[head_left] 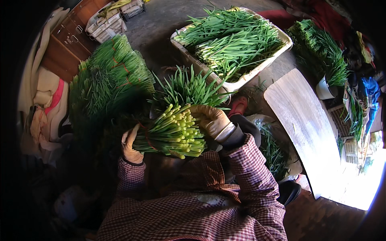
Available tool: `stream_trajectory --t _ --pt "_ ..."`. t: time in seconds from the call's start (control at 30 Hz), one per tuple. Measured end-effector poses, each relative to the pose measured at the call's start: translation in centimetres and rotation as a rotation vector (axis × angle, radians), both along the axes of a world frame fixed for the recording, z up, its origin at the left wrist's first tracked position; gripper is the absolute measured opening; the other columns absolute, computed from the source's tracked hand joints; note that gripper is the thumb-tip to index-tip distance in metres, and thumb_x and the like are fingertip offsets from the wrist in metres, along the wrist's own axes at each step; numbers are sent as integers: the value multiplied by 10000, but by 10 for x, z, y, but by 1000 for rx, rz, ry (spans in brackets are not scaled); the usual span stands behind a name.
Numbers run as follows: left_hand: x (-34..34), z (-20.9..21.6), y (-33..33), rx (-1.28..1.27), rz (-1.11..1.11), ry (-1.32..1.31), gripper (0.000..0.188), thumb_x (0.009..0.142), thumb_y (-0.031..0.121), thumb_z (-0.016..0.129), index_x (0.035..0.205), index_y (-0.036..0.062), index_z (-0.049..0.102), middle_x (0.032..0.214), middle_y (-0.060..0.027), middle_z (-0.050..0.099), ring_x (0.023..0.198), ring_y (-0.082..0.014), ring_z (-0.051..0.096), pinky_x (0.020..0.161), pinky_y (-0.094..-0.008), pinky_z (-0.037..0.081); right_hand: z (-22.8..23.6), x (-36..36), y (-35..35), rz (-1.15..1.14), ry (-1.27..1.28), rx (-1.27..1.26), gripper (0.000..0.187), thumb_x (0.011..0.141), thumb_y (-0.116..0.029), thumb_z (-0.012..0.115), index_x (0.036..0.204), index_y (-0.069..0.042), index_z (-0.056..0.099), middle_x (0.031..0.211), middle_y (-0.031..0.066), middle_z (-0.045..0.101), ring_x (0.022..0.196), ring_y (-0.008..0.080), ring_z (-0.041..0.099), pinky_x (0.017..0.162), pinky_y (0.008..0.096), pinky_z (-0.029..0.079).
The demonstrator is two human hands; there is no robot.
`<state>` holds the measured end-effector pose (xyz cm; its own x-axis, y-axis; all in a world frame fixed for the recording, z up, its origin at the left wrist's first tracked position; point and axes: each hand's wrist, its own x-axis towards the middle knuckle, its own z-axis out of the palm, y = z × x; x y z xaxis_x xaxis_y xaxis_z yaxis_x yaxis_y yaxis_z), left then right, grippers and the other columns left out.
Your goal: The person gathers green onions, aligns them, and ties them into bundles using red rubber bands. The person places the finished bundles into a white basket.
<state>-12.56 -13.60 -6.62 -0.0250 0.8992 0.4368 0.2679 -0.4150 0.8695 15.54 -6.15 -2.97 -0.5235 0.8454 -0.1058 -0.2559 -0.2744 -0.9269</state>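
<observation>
A thick bundle of green chives (173, 134) lies across in front of me, its pale cut ends pointing right. A red band rounds it near my left hand. My left hand (131, 145), in a pale work glove, is closed around the bundle's left side; some of its fingers are hidden underneath. My right hand (215, 121), gloved too, curls its fingers against the upper edge of the cut ends. Just beyond the bundle stands a clump of loose chives (187, 89), leaf tips up.
Beyond, a cream plastic crate (237, 85) is heaped with chives. A large stack of banded bundles (114, 68) stands at the left. To the right leans a long pale board (299, 116), with more greens (321, 52) behind it. A plastic bag of greens (275, 154) sits by my right knee.
</observation>
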Motion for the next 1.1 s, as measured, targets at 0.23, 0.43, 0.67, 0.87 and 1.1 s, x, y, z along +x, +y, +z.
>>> stream_trajectory --t 0.23,0.43,0.67,0.87,1.1 --pt "-10 -18 1 -45 93 77 361 766 -4 557 1125 -16 518 1042 -100 533 912 -179 550 812 -288 457 -4 29 4 42 164 -70 275 826 -1 533 1099 -27 543 975 53 604 889 144 569 784 267 469" --pt "-8 -16 2 -60 80 65 336 779 -13 545 1115 -4 528 1030 -99 534 912 -185 550 814 -286 458 -3 21 3 62 42 53 244 807 -18 576 1051 -32 574 937 40 617 832 114 572 752 238 468" --pt "1 -15 3 -69 73 -53 398 723 -14 605 1113 -6 530 1014 -83 544 906 -181 551 807 -282 453 -6 6 2 -405 -166 537 115 788 -107 632 847 -9 620 701 -5 592 591 64 501 529 204 416" --pt "-4 -11 2 36 234 284 464 639 -3 686 1081 -4 546 972 -78 563 882 -182 559 770 -276 459 -4 40 1 -193 133 142 157 834 -162 572 865 -11 604 833 77 631 660 76 525 589 197 431" --pt "6 -2 3 44 164 192 477 626 1 700 1076 -6 544 944 -86 576 851 -182 569 760 -274 467 5 26 -8 -25 -146 325 172 778 -33 614 942 19 604 827 73 626 724 141 598 639 254 496"
